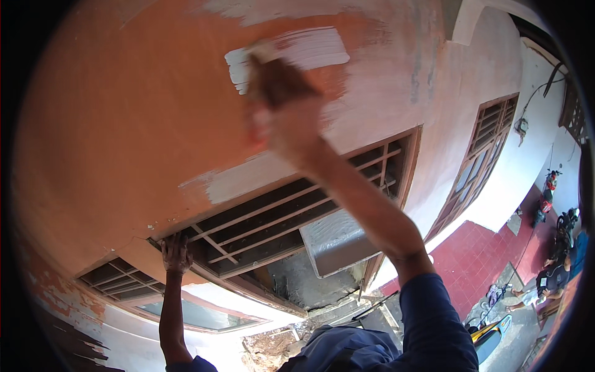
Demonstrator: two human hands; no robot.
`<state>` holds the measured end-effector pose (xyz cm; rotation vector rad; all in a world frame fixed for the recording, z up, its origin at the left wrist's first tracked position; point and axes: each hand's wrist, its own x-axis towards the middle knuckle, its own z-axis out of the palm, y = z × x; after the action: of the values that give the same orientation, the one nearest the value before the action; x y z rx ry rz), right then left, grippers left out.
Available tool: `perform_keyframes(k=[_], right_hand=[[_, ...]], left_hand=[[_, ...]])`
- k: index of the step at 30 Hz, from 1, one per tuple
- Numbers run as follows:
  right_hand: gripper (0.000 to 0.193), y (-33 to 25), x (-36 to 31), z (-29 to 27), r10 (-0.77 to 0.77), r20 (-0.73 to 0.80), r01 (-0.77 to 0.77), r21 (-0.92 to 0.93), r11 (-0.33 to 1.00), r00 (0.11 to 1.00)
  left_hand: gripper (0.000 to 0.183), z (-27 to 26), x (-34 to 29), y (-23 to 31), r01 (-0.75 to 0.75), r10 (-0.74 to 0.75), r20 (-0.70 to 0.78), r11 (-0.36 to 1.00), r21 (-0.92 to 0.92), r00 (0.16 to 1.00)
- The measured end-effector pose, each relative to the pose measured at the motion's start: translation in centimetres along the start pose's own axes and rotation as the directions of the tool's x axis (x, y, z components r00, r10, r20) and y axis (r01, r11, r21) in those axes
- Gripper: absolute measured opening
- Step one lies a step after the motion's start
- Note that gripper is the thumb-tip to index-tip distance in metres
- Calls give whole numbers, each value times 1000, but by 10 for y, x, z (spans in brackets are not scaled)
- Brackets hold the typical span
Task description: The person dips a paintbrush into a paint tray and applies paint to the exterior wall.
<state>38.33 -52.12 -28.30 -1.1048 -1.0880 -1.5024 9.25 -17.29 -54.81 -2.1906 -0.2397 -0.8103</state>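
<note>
My right hand [299,124] is raised high against the orange wall [149,124], closed around a paintbrush [277,79]. Motion smears both the hand and the brush, and a red bit shows below the fingers. The bristle end meets the left part of a fresh white paint patch [316,49], whose strokes run sideways. Lower left, my left hand [177,255] grips the brown wooden window frame [410,164] at its left corner, fingers hooked over the edge. Brown bars [260,217] cross this window's opening.
A second barred window [480,155] lies to the right, and a smaller one [121,278] at lower left. Far below right are red floor tiles [462,257], motorbikes [564,226] and a seated person [551,279]. A tilted glass pane [338,242] hangs under the bars.
</note>
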Motion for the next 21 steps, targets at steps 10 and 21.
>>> perform_keyframes(k=[10,21], right_hand=[[28,-11,17,15,332,157,-350,657,668,930],[14,160,25,-101,60,-323,-136,-218,966,944]], left_hand=[[48,2,-1,-1,-19,19,-10,999,26,1000],[43,-4,2,0,-19,19,-11,1000,-8,1000]])
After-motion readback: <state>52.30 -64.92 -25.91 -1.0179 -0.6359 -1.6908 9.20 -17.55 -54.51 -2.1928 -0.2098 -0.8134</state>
